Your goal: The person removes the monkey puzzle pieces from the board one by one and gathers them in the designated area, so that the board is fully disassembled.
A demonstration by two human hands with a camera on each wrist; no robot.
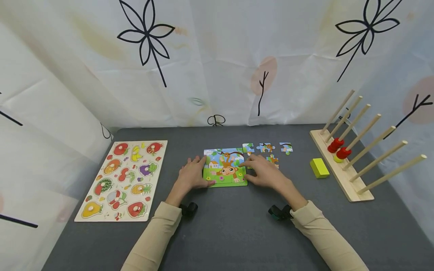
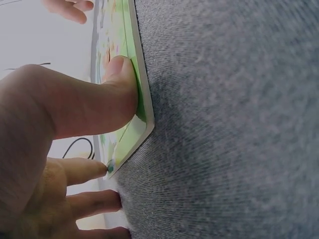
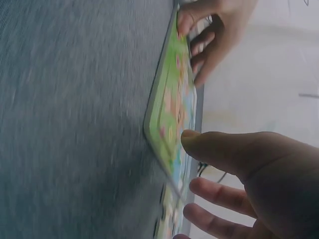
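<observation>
A jigsaw board (image 1: 223,180) with a monkey picture and a green lower border lies flat on the table in the head view. My left hand (image 1: 192,173) is at its left side. In the left wrist view that thumb (image 2: 121,92) rests on the green border near a corner, with the forefinger touching the edge and the other fingers spread on the table. My right hand (image 1: 264,171) is at the board's right side, its thumb (image 3: 192,142) by the edge and its fingers slightly bent. Several loose jigsaw pieces (image 1: 286,147) lie beyond the right hand, some partly hidden by it.
At the left lies a white fruit peg puzzle (image 1: 125,184). On the right stands a wooden peg rack (image 1: 342,169) with red rings (image 1: 335,145) on two pegs. Near it sits a yellow block (image 1: 319,168). A patterned white curtain (image 1: 217,75) hangs behind the grey table (image 1: 230,233).
</observation>
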